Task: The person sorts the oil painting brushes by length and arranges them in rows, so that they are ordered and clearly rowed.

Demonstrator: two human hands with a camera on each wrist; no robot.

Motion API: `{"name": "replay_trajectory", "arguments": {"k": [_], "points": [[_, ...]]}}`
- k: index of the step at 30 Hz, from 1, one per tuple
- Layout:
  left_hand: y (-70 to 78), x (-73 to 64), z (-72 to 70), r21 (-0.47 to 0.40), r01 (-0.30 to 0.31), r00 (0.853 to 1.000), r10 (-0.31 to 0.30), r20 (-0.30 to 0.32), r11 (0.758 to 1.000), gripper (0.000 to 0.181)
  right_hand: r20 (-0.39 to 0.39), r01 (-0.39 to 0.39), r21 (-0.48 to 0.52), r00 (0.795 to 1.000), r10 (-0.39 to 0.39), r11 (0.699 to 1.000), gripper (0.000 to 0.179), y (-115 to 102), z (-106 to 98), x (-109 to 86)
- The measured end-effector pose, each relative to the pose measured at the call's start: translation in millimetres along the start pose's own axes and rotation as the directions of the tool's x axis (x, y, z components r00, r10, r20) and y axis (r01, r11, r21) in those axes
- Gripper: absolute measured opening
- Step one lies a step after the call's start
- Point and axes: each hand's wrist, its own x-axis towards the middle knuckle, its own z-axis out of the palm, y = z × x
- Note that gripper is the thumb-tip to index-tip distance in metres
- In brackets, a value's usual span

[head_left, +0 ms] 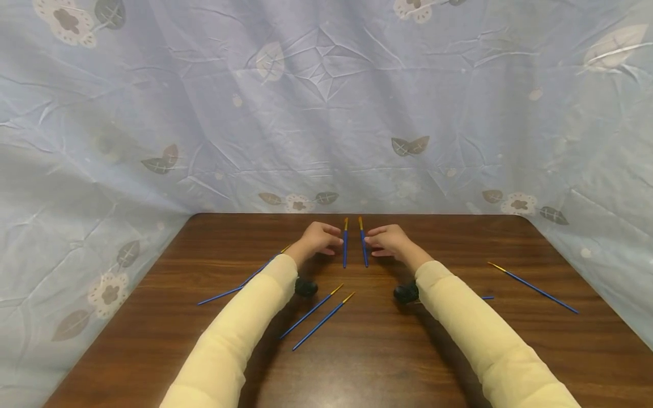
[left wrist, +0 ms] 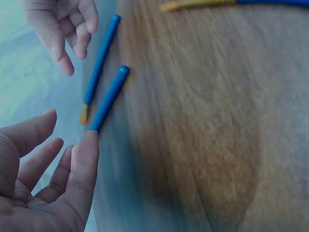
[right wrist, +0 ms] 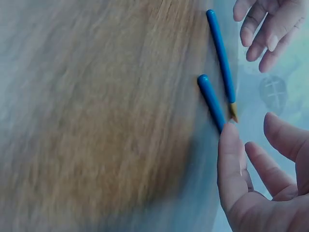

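Note:
Two paintbrushes with blue handles and yellow ends lie side by side near the table's far edge, bristles pointing away. Just left of the left paintbrush (head_left: pixel 345 249) is my left hand (head_left: pixel 322 238), its fingers spread and loosely bent. On the other side, my right hand (head_left: pixel 389 240) is held with parted fingers at the right paintbrush (head_left: pixel 364 252). In the left wrist view, a left fingertip overlaps the bristle end of the nearer brush (left wrist: pixel 110 99). A right fingertip likewise covers the end of a brush (right wrist: pixel 211 102) in the right wrist view; contact cannot be told. Neither hand grips anything.
Two more paintbrushes (head_left: pixel 323 321) lie slantwise mid-table. Others (head_left: pixel 220 296) are partly under the left sleeve, and one (head_left: pixel 488 297) is mostly hidden by the right sleeve. Another brush (head_left: pixel 541 290) lies at right. A patterned curtain (head_left: pixel 326 113) hangs behind the wooden table (head_left: pixel 377 362).

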Motion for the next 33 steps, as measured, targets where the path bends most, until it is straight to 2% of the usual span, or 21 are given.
{"name": "replay_trajectory", "arguments": {"k": [4,12,19,27,33], "points": [[2.4,-5.5,-2.4,-0.016,0.008,0.999,-0.007,0.032,1.000,0.039,0.027,-0.003,-0.004,1.000,0.003,1.000,0.044,-4,-4,-7.9],[2.1,-21.7,-5.8,0.018,0.005,0.996,-0.007,0.091,1.000,0.037,0.078,0.019,-0.032,0.997,-0.016,0.999,0.045,-13,-8,-26.7],[-0.2,-47.2,-15.9,0.038,-0.010,0.988,0.004,0.156,0.999,0.039,0.123,0.029,-0.062,0.992,-0.021,0.998,0.044,-13,-6,-44.9],[-7.1,-74.0,-27.7,0.054,-0.005,0.983,-0.005,0.186,0.999,0.041,0.191,0.075,-0.109,0.980,-0.053,0.991,0.045,-5,-8,-63.3],[-14.6,-91.2,-35.8,0.070,-0.044,0.977,0.028,0.211,0.997,0.040,0.213,0.104,-0.117,0.974,-0.077,0.988,0.046,0,-12,-79.4]]}}
